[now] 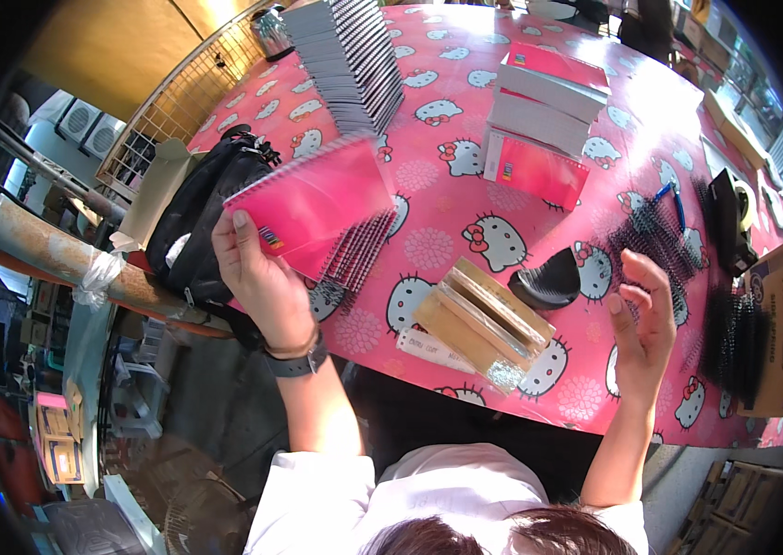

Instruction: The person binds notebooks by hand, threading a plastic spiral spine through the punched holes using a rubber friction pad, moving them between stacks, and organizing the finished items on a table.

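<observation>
Head view: left hand [262, 285] fingers pinch a glossy pink spiral-bound paper notebook [317, 197] left of the slotted tan rectangular block [484, 322], right hand [648, 324] loose, empty right of it, so keep that pinch light.

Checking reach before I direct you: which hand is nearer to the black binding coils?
Right. The right hand is close beside the black binding coils; the left hand is far to their left, holding a pink spiral notebook.
</observation>
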`<action>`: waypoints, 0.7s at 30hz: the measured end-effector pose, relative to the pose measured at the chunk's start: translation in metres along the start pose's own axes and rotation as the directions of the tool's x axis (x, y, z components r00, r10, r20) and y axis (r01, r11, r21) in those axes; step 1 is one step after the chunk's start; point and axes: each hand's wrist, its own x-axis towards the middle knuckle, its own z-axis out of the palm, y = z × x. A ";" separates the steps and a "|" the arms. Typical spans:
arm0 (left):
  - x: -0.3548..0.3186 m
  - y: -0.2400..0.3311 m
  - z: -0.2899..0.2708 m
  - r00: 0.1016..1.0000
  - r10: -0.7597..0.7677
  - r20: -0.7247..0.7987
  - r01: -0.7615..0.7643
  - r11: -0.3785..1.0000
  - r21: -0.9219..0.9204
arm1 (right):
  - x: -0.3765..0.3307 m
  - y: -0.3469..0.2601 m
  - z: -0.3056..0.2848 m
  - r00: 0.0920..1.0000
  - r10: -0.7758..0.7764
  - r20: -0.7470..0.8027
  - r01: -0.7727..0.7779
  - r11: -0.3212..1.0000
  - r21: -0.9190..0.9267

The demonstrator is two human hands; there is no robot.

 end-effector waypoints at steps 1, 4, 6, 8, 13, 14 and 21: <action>0.013 -0.017 -0.015 0.996 0.054 -0.069 -0.045 0.992 0.119 | -0.004 0.002 -0.002 1.000 0.014 0.008 -0.013 1.000 -0.026; 0.012 -0.043 -0.066 0.975 0.136 0.178 -0.224 0.581 0.782 | -0.019 0.016 0.003 0.995 0.083 0.054 -0.079 0.994 -0.071; 0.008 -0.046 -0.077 0.973 0.122 0.196 -0.229 0.436 0.870 | -0.021 0.021 0.004 0.994 0.096 0.058 -0.090 0.992 -0.085; 0.007 -0.046 -0.080 0.877 0.314 0.364 -0.435 0.194 0.879 | -0.023 0.021 0.005 0.992 0.100 0.074 -0.092 0.991 -0.098; -0.019 -0.030 -0.007 0.727 0.353 0.589 -0.682 0.270 0.680 | -0.005 0.041 0.011 0.989 0.087 0.116 -0.071 0.988 -0.138; -0.027 -0.030 0.012 0.700 0.305 0.645 -0.708 0.414 0.572 | 0.005 0.051 0.015 0.985 0.122 0.119 -0.112 0.990 -0.085; -0.028 -0.131 0.142 0.346 0.212 0.914 -0.796 0.581 0.166 | 0.091 0.113 0.057 0.982 0.181 -0.053 -0.186 0.975 -0.124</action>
